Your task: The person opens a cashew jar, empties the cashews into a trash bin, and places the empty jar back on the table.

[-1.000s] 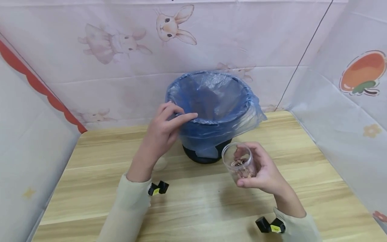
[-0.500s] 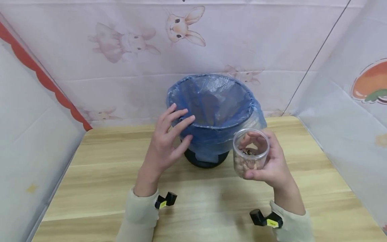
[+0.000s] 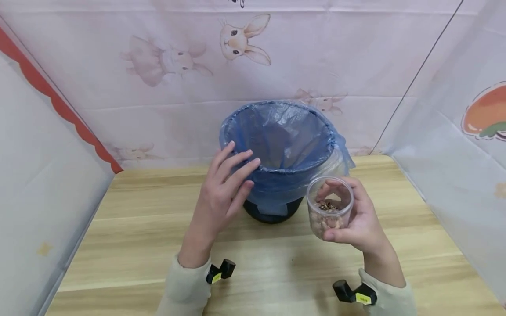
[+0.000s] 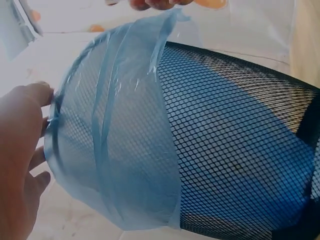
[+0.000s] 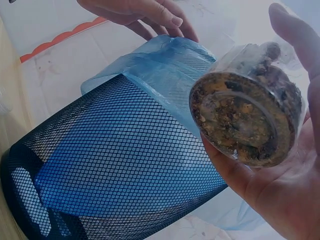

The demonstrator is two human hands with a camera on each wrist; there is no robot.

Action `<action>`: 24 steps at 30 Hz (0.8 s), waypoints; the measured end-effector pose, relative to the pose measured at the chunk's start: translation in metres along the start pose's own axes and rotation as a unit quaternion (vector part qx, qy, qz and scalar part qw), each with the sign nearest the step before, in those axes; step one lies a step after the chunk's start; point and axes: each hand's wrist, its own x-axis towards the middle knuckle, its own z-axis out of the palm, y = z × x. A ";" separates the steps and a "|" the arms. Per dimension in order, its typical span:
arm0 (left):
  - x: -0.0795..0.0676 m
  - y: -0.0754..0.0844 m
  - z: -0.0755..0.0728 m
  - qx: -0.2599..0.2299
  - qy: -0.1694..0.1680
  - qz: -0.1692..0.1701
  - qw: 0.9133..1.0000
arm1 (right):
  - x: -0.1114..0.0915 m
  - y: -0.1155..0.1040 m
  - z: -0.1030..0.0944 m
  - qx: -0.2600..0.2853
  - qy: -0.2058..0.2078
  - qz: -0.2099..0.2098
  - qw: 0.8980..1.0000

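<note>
A black mesh bin [image 3: 272,216] stands upright on the table, lined with a blue plastic bag [image 3: 276,188] folded over its rim. My left hand [image 3: 215,197] is at the bin's near left rim, fingers extended and spread against or just over the bag; exact contact is hard to tell. My right hand [image 3: 365,219] grips a clear plastic jar [image 3: 316,221] around its side, to the right of the bin's front. The jar has no lid on it and tilts slightly. Dark and brown bits, like shells or scraps, lie inside; the right wrist view shows them against the jar's base [image 5: 235,122].
The wood-grain table [image 3: 257,263] bears the bin, which stands close to the back wall sheet [image 3: 170,123] printed with rabbits. More printed sheets enclose the left and right sides. A small clear object [image 5: 4,101] shows partly at the right wrist view's left edge.
My left hand's fingers have spread out from a bent pose at the rim. My right hand has shifted the jar slightly right, and it remains gripped. The head view has shifted a little.
</note>
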 end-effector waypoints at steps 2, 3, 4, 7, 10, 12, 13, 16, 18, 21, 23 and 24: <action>0.003 -0.003 0.002 -0.002 0.006 -0.002 1.000 | 0.002 0.000 0.000 0.001 -0.001 -0.002 1.000; 0.004 -0.004 0.003 -0.002 0.007 -0.005 1.000 | 0.003 0.000 0.000 0.000 -0.002 -0.003 1.000; 0.005 -0.006 0.004 -0.003 0.006 -0.008 1.000 | 0.004 0.000 0.000 0.001 -0.004 -0.004 1.000; 0.007 -0.010 0.008 -0.004 0.001 -0.016 1.000 | 0.005 0.001 0.001 0.001 -0.007 -0.005 1.000; 0.006 -0.014 0.008 -0.001 0.002 -0.014 1.000 | 0.005 0.002 0.001 0.003 -0.006 -0.006 1.000; 0.005 -0.016 0.007 0.003 0.008 -0.007 1.000 | 0.005 0.002 0.001 0.007 -0.005 -0.004 1.000; 0.005 -0.017 0.007 0.006 0.012 -0.002 1.000 | 0.005 0.003 0.002 0.009 -0.005 -0.004 1.000; 0.004 -0.019 0.006 0.010 0.021 0.011 1.000 | 0.005 0.004 0.002 0.012 -0.003 -0.001 1.000; 0.005 -0.021 0.006 0.008 0.024 0.014 1.000 | 0.005 0.004 0.002 0.005 0.002 0.004 1.000; 0.005 -0.021 0.009 0.000 0.025 0.013 1.000 | 0.003 0.003 0.001 -0.020 0.013 0.012 1.000; 0.005 -0.021 0.011 -0.006 0.025 0.009 1.000 | 0.001 0.002 0.000 -0.032 0.020 0.014 0.999; 0.005 -0.021 0.013 -0.008 0.024 0.008 1.000 | 0.000 0.001 0.000 -0.035 0.024 0.013 0.999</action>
